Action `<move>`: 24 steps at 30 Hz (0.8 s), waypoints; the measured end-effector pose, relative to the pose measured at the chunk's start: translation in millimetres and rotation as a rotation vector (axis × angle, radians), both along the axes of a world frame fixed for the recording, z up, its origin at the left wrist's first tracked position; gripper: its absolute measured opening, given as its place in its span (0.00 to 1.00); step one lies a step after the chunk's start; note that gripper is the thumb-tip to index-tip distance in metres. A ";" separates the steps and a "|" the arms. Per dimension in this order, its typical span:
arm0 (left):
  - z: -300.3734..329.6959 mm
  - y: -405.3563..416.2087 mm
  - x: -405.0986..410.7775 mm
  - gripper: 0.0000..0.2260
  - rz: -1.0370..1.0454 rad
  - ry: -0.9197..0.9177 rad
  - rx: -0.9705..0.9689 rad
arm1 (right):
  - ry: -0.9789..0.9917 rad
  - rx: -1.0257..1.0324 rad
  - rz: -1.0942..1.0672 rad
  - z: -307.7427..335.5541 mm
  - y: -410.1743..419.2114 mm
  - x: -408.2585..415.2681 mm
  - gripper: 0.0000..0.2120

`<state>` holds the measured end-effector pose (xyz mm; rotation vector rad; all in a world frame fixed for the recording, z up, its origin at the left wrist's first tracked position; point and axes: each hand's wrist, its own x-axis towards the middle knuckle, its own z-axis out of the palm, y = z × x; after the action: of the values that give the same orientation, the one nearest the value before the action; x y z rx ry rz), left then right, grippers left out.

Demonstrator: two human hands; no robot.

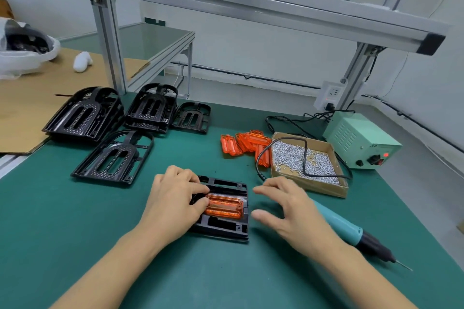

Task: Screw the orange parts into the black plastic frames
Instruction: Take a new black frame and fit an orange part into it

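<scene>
A black plastic frame (226, 227) lies on the green mat in front of me with an orange part (224, 207) seated in its middle. My left hand (173, 198) rests on the frame's left side, fingertips pressing the orange part's left end. My right hand (283, 206) hovers just right of the frame, fingers spread and holding nothing. A teal electric screwdriver (351, 231) lies on the mat under and behind my right hand, tip pointing right. A pile of loose orange parts (244, 144) sits further back. Several spare black frames (113, 158) lie at the left.
A cardboard tray of small silver screws (301, 158) stands right of the orange pile, with a black cable draped over it. A pale green power supply (361, 140) sits at the back right. Aluminium posts rise at the table's rear. Cardboard and a bag lie far left.
</scene>
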<state>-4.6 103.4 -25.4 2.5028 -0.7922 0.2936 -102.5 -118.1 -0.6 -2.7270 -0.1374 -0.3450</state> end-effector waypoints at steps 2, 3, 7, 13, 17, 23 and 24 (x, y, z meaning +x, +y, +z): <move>0.0 0.1 -0.5 0.12 0.012 -0.001 0.019 | -0.012 -0.010 -0.116 4.8 -16.1 -6.4 0.24; 0.5 -0.2 -0.8 0.12 0.018 0.000 0.025 | 0.015 -0.020 -0.177 6.8 -25.3 -10.4 0.26; 1.3 -3.4 -3.2 0.11 0.048 -0.019 0.004 | 0.226 -0.134 -0.378 8.9 -54.9 -27.1 0.37; 0.4 -9.0 -9.0 0.10 0.038 -0.024 -0.007 | 0.405 -0.174 -0.447 2.3 -64.7 -31.2 0.32; 1.6 -11.9 -9.0 0.12 0.049 -0.006 0.001 | 0.474 -0.056 -0.410 10.2 -74.4 -28.4 0.23; 6.4 -13.6 -5.8 0.11 0.060 0.047 0.005 | 0.333 -0.004 -0.333 16.1 -79.5 -33.2 0.17; 7.7 -14.2 -5.4 0.10 0.072 0.037 -0.007 | 0.253 0.075 -0.333 16.1 -80.0 -34.8 0.16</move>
<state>-10.0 89.2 -17.7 2.5268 -0.6861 0.2733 -137.3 -198.0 15.6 -2.6861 0.3937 -0.0894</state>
